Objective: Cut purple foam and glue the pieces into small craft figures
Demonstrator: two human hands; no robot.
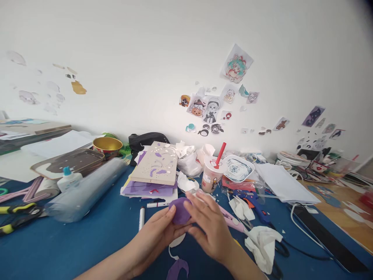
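Observation:
A round purple piece [180, 212], looking like cut paper or felt, is held up in front of me. My left hand [157, 229] grips its left edge, thumb on top and fingers underneath. My right hand [211, 225] has its fingers stretched out and apart, with the fingertips at the right edge of the piece. Below the hands, a purple curved scrap [178, 269] and a white scrap [177, 242] lie on the blue table [110, 249]. A white marker [142, 218] lies left of my left hand.
A drink cup [209, 177] with a red straw stands behind my hands. Left of it is a board [155, 163] on purple sheets. A glue gun [259, 206], crumpled tissue [264, 245] and a power strip [326, 239] lie right; a plastic roll [87, 190] lies left.

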